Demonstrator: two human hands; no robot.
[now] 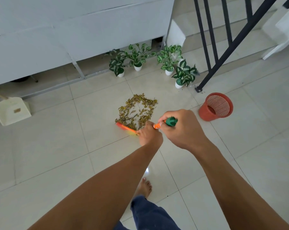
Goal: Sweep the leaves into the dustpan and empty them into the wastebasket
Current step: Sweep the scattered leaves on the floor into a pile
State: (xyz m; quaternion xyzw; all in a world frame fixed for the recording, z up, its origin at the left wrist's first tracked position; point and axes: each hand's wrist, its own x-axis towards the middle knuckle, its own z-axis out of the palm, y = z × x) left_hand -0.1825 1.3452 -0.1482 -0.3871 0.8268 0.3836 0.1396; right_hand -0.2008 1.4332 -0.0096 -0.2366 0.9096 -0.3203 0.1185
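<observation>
A pile of dry yellow-brown leaves (137, 110) lies on the tiled floor, ring-shaped with a bare patch in its middle. Both hands hold an orange broom: my left hand (149, 135) grips the handle lower down, my right hand (183, 128) grips the top near its green cap (171, 121). The broom head (125, 127) touches the near edge of the pile. A cream dustpan (11, 111) stands by the wall at the far left, apart from the leaves. A red mesh wastebasket (216, 107) stands to the right of the pile.
Several small potted plants in white pots (138, 67) line the floor behind the leaves. A black stair railing (208, 52) and steps rise at the back right. White panels (57, 39) form the wall on the left. My bare foot (145, 186) stands below the hands.
</observation>
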